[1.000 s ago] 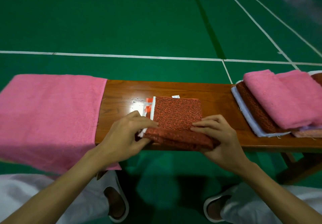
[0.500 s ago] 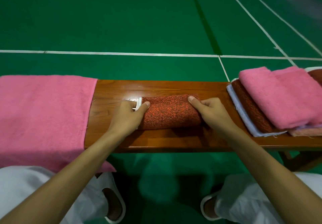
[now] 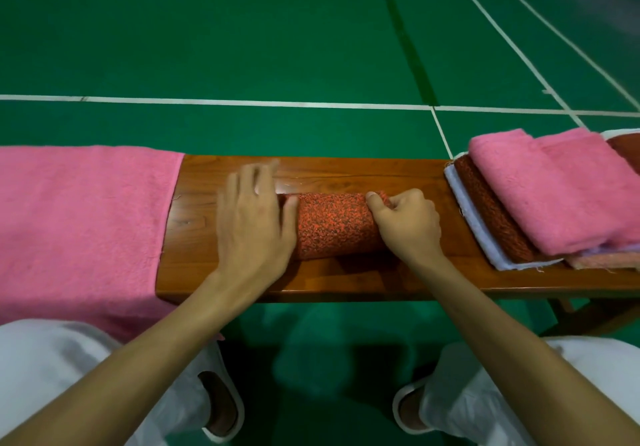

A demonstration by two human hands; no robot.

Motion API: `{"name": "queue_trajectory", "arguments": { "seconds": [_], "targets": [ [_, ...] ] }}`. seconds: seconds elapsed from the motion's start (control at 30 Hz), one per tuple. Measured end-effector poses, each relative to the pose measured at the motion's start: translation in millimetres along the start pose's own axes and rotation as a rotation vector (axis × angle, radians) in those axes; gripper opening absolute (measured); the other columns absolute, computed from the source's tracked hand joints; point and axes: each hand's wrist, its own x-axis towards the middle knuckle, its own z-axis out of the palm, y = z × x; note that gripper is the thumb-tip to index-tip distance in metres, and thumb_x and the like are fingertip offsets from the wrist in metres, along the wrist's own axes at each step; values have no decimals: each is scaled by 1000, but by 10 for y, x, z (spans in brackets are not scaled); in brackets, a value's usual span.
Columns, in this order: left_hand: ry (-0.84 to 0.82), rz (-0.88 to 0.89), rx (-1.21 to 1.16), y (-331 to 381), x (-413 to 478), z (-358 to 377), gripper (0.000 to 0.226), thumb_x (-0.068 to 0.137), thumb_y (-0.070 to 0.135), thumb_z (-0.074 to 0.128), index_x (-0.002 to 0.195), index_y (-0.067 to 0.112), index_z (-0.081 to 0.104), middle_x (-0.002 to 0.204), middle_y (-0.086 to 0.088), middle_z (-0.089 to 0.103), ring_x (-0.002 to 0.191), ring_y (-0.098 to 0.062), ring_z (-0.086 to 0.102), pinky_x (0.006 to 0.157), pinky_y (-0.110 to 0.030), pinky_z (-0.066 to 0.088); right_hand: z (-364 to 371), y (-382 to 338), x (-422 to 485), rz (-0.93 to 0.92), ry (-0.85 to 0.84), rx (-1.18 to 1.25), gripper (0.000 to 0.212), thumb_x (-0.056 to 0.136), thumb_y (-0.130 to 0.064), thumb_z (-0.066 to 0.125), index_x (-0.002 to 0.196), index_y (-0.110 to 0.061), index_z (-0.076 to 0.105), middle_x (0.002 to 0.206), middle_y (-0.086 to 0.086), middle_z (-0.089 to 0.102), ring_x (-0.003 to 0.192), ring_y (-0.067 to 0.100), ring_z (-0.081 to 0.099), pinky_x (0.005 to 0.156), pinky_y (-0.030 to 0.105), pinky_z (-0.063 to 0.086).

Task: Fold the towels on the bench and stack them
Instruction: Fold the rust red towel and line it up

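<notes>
A folded red-orange speckled towel point(image 3: 334, 225) lies in the middle of the wooden bench point(image 3: 346, 279). My right hand point(image 3: 407, 223) grips its right end, thumb on top and fingers curled. My left hand point(image 3: 254, 217) is spread flat with straight fingers over the towel's left end, motion-blurred. An unfolded pink towel point(image 3: 81, 223) drapes over the bench's left part. At the right end sits a stack of folded towels point(image 3: 540, 199), pink on top, dark red and white beneath.
Green court floor point(image 3: 277, 29) with white lines stretches beyond the bench. My knees in white trousers and white slippers point(image 3: 221, 407) sit below the bench's near edge. A bench leg point(image 3: 595, 317) shows at lower right.
The towel was folded away from me into a narrower bundle. My left hand then let go of its left end and opened flat over it. My right hand kept its hold.
</notes>
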Motion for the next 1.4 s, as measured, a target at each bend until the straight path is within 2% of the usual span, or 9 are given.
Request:
{"name": "queue_trajectory", "arguments": {
  "seconds": [0.13, 0.27, 0.4, 0.47, 0.57, 0.67, 0.83, 1.07, 1.4],
  "targets": [
    [-216, 376, 141, 288, -165, 60, 60, 107, 46, 30, 162, 23, 29, 170, -7, 23, 159, -27, 12, 125, -50, 21, 18, -32, -47, -43, 49, -77, 61, 98, -53, 56, 56, -9, 56, 55, 0, 55, 58, 25, 53, 58, 34, 34],
    [-383, 391, 215, 289, -288, 251, 63, 108, 48, 22, 166, 25, 12, 172, -6, 14, 160, -28, 4, 127, -52, 17, -20, -66, -104, -103, 116, -109, 48, 96, -56, 59, 68, -16, 62, 64, -5, 59, 60, 17, 56, 58, 31, 35],
    [-385, 329, 191, 293, -290, 271, 63, 107, 47, 23, 165, 22, 16, 171, -7, 19, 159, -30, 9, 127, -52, 18, -52, -122, -196, -351, 268, -157, 45, 96, -50, 58, 126, -16, 58, 115, -4, 60, 102, 14, 52, 75, 30, 38],
    [-394, 323, 168, 303, -304, 259, 63, 107, 44, 26, 165, 21, 17, 172, -8, 17, 160, -29, 7, 127, -52, 17, -29, -150, -211, -562, 193, -230, 50, 99, -48, 52, 136, -14, 58, 139, 5, 59, 127, 21, 49, 94, 32, 44],
    [-409, 338, 176, 274, -296, 225, 66, 101, 41, 26, 161, 13, 30, 171, -10, 20, 159, -30, 8, 127, -52, 17, 46, -208, -264, -724, 1, -326, 53, 106, -42, 33, 146, -15, 53, 159, 6, 43, 152, 25, 30, 122, 52, 25],
    [-392, 334, 178, 225, -273, 212, 64, 102, 39, 27, 158, 9, 36, 169, -9, 25, 159, -29, 12, 127, -51, 18, 93, -198, -253, -688, -153, -372, 62, 107, -47, 15, 156, -19, 40, 165, 3, 34, 157, 22, 17, 125, 55, 17],
    [-404, 277, 206, 97, -209, 193, 67, 108, 49, 12, 164, 14, 20, 171, -4, 18, 160, -24, 7, 128, -51, 15, 141, -118, -192, -644, -203, -446, 80, 102, -61, -5, 161, -18, 29, 168, 2, 26, 158, 21, 10, 127, 52, 14],
    [-432, 119, 161, -184, -136, 166, 64, 106, 53, 5, 165, 31, 17, 172, 0, 16, 160, -26, 8, 127, -49, 11, 247, 45, -228, -579, -119, -371, 60, 110, -50, 15, 160, -23, 34, 170, 4, 19, 159, 27, 5, 125, 58, 11],
    [-480, -30, 127, -267, -227, 107, 67, 104, 53, 5, 164, 25, 17, 172, -6, 16, 159, -36, 6, 125, -54, 14, 110, 271, 61, -454, -311, -362, 70, 99, -63, -4, 164, -38, 9, 170, -17, 6, 159, 17, -4, 126, 59, 0]
  ]
}}
